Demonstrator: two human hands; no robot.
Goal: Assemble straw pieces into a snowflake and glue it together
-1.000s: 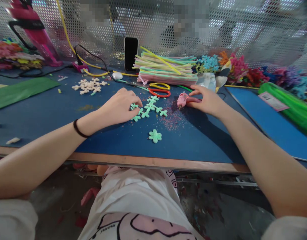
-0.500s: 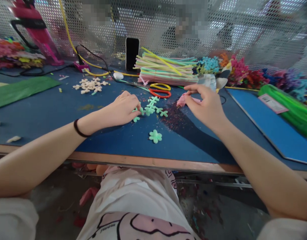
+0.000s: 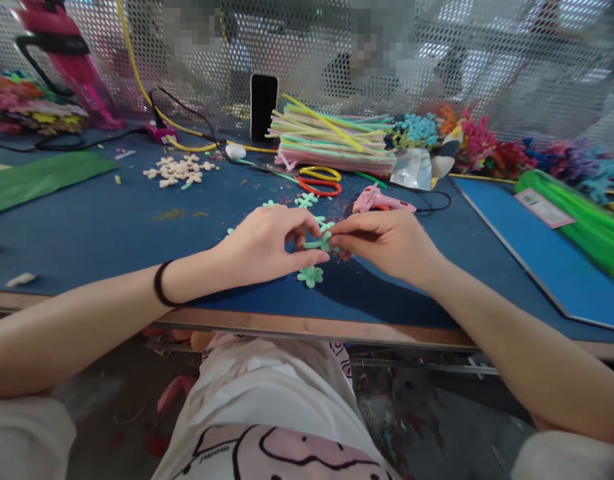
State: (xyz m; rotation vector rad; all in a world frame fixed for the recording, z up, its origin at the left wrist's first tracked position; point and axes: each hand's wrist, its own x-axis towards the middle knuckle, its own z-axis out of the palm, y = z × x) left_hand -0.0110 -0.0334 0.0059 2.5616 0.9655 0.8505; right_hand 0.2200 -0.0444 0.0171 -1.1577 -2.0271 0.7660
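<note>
A mint-green pipe-cleaner piece [image 3: 313, 245] with a stem and small loops is between my two hands, just above the table. My left hand [image 3: 267, 241] is closed round its left side with thumb and forefinger. From the right, my right hand [image 3: 394, 245] pinches its looped end; part of the piece is hidden by the fingers. Below it lies a mint-green pipe-cleaner flower [image 3: 311, 277] with rounded petals. More green looped pieces [image 3: 307, 199] lie behind my hands, partly covered. Beyond my right hand a pink glue gun [image 3: 379, 199] rests on the table.
Red-and-yellow-handled scissors [image 3: 319, 189] lie before a bundle of pastel pipe cleaners [image 3: 337, 143]. A phone [image 3: 264, 107] leans at the back. Cream looped pieces [image 3: 179, 171] lie left. A blue board [image 3: 547, 253] bears a green pack [image 3: 571, 213] at right. Yellow cables [image 3: 137, 67] run behind.
My right hand has left the glue gun and come down and left to the green piece. My left hand has moved right, lifting that piece; both now hold it.
</note>
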